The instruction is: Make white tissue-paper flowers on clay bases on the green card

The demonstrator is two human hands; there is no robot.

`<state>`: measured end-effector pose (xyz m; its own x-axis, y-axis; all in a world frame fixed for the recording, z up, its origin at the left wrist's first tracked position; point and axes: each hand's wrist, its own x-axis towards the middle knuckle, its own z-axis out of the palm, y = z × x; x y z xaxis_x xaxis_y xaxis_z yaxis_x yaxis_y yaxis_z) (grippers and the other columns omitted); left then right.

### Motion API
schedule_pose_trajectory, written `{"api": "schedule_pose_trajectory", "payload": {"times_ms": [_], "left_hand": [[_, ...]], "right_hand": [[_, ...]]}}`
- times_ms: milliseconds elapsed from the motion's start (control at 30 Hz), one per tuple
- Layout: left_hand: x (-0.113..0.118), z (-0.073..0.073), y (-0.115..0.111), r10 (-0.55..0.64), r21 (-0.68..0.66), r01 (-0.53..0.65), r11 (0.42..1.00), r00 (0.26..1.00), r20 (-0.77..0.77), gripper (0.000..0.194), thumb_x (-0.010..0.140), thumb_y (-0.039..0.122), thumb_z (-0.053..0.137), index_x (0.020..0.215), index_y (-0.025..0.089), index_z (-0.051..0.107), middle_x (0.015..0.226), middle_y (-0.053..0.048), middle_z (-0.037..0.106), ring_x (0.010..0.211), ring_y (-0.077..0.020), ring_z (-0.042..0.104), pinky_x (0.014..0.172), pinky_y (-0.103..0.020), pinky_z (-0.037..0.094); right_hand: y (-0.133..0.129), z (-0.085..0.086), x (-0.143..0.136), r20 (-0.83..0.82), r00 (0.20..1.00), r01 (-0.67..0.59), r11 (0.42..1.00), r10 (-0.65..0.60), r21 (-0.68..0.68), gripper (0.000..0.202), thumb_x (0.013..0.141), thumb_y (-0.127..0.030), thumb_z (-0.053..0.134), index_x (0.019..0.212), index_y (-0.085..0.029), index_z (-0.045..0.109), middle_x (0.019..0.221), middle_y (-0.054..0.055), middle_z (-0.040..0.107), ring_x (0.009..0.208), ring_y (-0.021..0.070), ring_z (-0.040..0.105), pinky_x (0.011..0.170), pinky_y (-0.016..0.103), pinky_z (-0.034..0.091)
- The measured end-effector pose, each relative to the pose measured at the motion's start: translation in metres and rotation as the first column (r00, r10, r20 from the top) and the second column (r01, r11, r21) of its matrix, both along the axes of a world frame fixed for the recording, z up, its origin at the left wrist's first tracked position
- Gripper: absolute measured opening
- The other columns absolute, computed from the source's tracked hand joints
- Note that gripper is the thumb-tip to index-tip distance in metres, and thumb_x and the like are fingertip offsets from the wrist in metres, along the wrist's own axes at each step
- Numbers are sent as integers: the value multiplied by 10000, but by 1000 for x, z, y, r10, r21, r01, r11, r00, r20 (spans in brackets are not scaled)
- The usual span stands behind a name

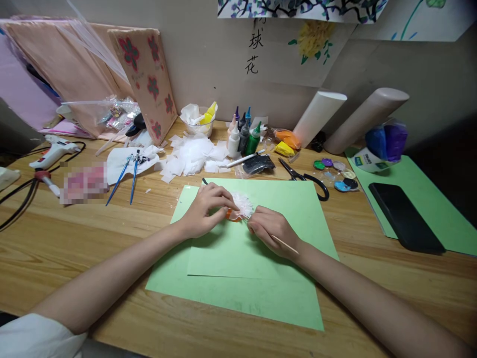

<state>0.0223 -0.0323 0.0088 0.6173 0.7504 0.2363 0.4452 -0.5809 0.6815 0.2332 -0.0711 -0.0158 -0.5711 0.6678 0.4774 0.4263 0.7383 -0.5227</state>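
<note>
wooden stick [285, 244] in right hand [274, 231]

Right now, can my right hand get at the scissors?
Probably yes: one handle of the scissors lies uncovered beside the green paper, though your right hand is holding a thin stick.

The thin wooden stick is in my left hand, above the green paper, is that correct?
Not the left hand: the head view shows the thin wooden stick in your right hand. It is above the green paper, as you say.
</note>
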Motion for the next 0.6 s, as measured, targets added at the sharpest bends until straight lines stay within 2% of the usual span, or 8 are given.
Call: {"api": "schedule_pose_trajectory", "payload": {"times_ms": [100, 233, 333, 433, 600], "left_hand": [[0, -2, 1, 38, -24, -37, 999, 997, 67, 272, 842, 208, 406, 747, 182, 660, 851, -43, 598, 857, -179, 510, 825, -330, 344], [1, -5, 4, 130, -112, -115, 987, 981, 142, 252, 823, 181, 362, 626, 174, 519, 705, -20, 535, 743, -160, 495, 731, -287, 371], [2, -8, 6, 217, -178, -191, 965, 967, 136, 212, 787, 174, 361, 589, 182, 438, 638, 2, 478, 661, -145, 453, 652, -264, 350], [4, -11, 7, 253, -256, -220, 941, 962, 104, 199, 762, 184, 361, 564, 183, 384, 566, 29, 389, 581, -124, 381, 579, -250, 298], [5, -15, 8, 255, -309, -228, 924, 966, 50, 194, 750, 204, 370, 558, 178, 354, 534, 46, 313, 549, -108, 314, 542, -242, 239]], "right_hand": [[0, 1, -1, 5, 1000, 14, 1000, -14, -7, 339, 968, -214, 282, 673, -198, 449, 580, 15, 509, 590, 147, 400, 571, 280, 342], [-1, -1, -2, -18, 998, 58, 997, -59, -55, 348, 970, -220, 285, 654, -200, 429, 576, 8, 490, 589, 143, 405, 576, 276, 342], [-1, -1, -5, -50, 990, 125, 979, -135, -158, 367, 973, -235, 283, 633, -200, 419, 577, -1, 461, 588, 134, 425, 586, 269, 350], [-1, -1, -6, -77, 975, 184, 950, -210, -252, 373, 972, -230, 289, 625, -196, 421, 601, -3, 464, 590, 122, 443, 597, 265, 353], [-1, 1, -5, -113, 981, 132, 965, -161, -227, 375, 969, -228, 297, 619, -195, 426, 562, -11, 438, 584, 124, 422, 595, 267, 343]]}}
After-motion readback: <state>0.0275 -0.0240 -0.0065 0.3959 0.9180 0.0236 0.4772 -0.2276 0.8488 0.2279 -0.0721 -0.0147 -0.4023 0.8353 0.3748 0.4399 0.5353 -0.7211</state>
